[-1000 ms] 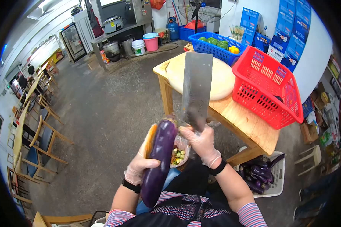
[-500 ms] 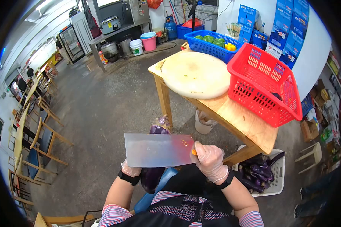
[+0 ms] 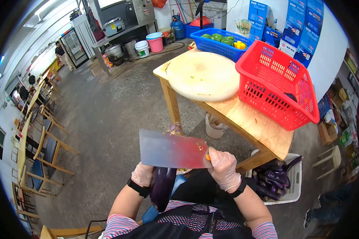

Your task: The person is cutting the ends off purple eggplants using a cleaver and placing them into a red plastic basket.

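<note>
Left hand (image 3: 143,174): my fingers wrap the eggplant (image 3: 162,186).
Right hand (image 3: 223,169): my fingers clamp the cleaver (image 3: 171,151), blade lying across above the eggplant.

Both hands in thin clear disposable gloves: left hand (image 3: 143,174), right hand (image 3: 224,168). Black band on each wrist. Short sleeves striped pink, white and blue. Dark apron over chest, checked trim.

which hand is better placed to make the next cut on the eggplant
Right, most likely. The right hand already grips the cleaver, its blade lying flat across the eggplant. The left hand is wrapped around the eggplant, steadying it, so it has no free grip.
</note>
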### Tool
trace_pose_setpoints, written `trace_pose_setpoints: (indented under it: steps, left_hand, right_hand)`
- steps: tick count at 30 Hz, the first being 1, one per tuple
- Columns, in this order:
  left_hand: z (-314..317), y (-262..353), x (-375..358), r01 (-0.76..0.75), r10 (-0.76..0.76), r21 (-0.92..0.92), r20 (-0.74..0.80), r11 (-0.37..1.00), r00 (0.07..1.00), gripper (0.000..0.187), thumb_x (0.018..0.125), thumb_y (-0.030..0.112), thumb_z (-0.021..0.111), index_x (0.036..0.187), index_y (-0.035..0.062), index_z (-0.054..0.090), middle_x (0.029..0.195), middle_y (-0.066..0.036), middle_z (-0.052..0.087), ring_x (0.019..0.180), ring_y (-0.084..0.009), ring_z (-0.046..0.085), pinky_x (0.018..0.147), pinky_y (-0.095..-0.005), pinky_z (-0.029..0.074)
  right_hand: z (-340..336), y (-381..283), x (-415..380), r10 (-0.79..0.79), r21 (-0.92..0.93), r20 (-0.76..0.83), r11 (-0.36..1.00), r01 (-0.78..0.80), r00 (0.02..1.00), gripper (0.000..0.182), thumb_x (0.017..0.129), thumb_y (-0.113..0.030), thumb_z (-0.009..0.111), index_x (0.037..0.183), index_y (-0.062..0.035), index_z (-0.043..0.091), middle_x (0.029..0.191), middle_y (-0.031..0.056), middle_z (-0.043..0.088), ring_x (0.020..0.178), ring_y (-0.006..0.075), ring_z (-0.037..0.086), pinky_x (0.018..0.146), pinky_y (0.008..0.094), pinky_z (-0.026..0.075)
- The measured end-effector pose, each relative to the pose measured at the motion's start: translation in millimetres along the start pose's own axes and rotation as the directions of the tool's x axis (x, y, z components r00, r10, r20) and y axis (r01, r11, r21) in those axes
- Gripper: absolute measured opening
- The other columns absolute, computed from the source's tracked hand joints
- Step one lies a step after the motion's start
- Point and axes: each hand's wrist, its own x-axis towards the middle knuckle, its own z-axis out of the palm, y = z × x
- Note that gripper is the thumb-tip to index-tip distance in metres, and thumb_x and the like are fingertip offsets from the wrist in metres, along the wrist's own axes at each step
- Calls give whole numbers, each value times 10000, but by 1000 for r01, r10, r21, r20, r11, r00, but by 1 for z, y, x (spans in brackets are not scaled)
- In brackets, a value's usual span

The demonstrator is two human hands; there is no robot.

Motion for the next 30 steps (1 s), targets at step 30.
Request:
trace_pose_setpoints:
  steps: [30]
  left_hand:
    - [-18, -13, 10, 11, -19, 182, 41, 983, 999, 478, 821, 157, 751, 1241, 16, 569, 1122, -114, 660, 1023, -189, 648, 938, -323, 513]
  right_hand:
    - [12, 4, 13, -38, 0, -26, 999, 38, 999, 242, 733, -92, 703, 939, -23, 597, 627, 76, 539, 539, 246, 579, 501, 351, 453]
